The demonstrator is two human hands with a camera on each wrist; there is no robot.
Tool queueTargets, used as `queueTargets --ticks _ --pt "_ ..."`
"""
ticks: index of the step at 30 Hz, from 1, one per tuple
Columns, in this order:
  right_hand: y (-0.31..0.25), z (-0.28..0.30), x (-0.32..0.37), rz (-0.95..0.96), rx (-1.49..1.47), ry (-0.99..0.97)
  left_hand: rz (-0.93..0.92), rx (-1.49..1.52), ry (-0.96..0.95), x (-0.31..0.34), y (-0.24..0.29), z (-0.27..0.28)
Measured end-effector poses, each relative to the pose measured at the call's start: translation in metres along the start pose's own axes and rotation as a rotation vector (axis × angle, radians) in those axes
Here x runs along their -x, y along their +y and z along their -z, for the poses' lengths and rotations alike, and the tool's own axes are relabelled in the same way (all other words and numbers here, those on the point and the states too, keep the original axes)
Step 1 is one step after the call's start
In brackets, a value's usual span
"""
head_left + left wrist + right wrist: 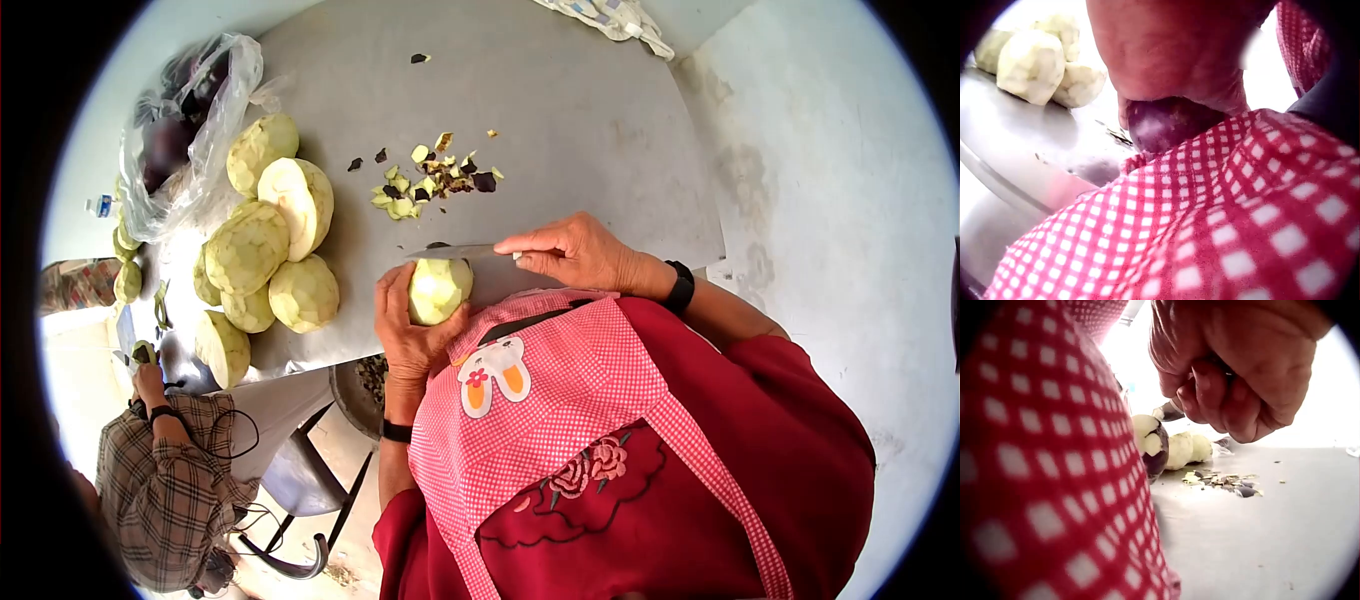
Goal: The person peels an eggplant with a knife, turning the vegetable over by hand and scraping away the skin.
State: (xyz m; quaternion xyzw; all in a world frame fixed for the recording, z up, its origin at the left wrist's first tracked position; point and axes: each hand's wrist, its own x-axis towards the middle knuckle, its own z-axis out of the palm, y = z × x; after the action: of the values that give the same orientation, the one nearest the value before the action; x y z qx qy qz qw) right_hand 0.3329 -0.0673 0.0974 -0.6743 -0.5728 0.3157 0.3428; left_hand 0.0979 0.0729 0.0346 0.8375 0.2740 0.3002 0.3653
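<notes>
A round eggplant [440, 291], part peeled, is held in my left hand [408, 330] near the table edge, its pale flesh facing up. Purple skin still covers its lower side, seen in the left wrist view on the eggplant [1159, 129] under the palm. My right hand [582, 256] grips a knife [450, 253], its blade lying across the far side of the eggplant. In the right wrist view, the curled fingers of the right hand [1229, 381] hide the knife handle. Dark skin and bare flesh both show on the eggplant [1155, 453] there.
Several peeled eggplants [246, 248] are piled to the left, beside a plastic bag [212, 178] of purple ones. Peel scraps [440, 180] lie beyond my hands on the metal table [580, 130]. Another person in a plaid shirt [170, 470] works at lower left, near a bowl [350, 405].
</notes>
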Motion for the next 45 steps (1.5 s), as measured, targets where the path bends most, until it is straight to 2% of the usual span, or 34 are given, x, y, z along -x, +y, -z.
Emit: queueTargets --ticks 2,3,5,8,9,12,17,19,22,26,28,35,37,41,43,45 --pt "-0.005 0.0 -0.001 0.058 0.028 0.007 -0.171 -0.113 0.134 -0.004 -0.004 -0.001" --pt "-0.004 -0.002 -0.001 0.085 0.036 0.018 -0.18 -0.136 0.126 -0.005 -0.008 -0.002" --pt "-0.003 -0.004 -0.003 0.113 0.045 0.024 -0.177 -0.201 0.144 -0.005 -0.012 -0.006" --pt "-0.001 -0.006 -0.003 0.041 0.123 -0.034 -0.121 -0.278 0.152 -0.008 -0.007 -0.011" --pt "0.002 -0.008 -0.002 0.055 0.125 -0.006 -0.073 -0.291 0.142 -0.008 -0.004 -0.013" --pt "0.004 -0.009 -0.002 0.069 0.134 0.029 -0.078 -0.339 0.11 -0.008 -0.003 -0.018" --pt "0.007 -0.011 0.0 0.043 0.121 0.032 -0.099 -0.325 0.076 -0.01 -0.006 -0.017" --pt "0.004 -0.007 0.0 -0.029 0.223 0.009 -0.112 -0.323 0.065 -0.011 -0.008 -0.018" --pt "0.015 -0.007 -0.003 -0.151 0.151 -0.003 -0.127 -0.296 0.065 -0.013 -0.01 -0.018" --pt "0.019 -0.011 -0.002 -0.128 0.125 0.034 -0.147 -0.296 0.052 -0.012 -0.009 -0.015" --pt "0.021 -0.013 -0.002 -0.017 -0.014 0.081 -0.149 -0.302 0.052 -0.013 -0.009 -0.016" --pt "0.018 -0.01 -0.004 -0.044 0.05 -0.01 -0.181 -0.255 0.077 -0.006 -0.007 -0.017" --pt "0.021 -0.007 -0.003 -0.134 0.081 -0.038 -0.206 -0.251 0.078 -0.005 -0.007 -0.018" --pt "0.026 -0.005 0.001 -0.148 0.082 -0.035 -0.263 -0.262 0.088 -0.007 -0.009 -0.022" --pt "0.028 -0.006 0.001 -0.081 0.061 0.032 -0.28 -0.256 0.096 -0.009 -0.008 -0.022" --pt "0.025 -0.003 -0.001 -0.123 0.063 -0.01 -0.274 -0.266 0.077 -0.008 -0.006 -0.02"
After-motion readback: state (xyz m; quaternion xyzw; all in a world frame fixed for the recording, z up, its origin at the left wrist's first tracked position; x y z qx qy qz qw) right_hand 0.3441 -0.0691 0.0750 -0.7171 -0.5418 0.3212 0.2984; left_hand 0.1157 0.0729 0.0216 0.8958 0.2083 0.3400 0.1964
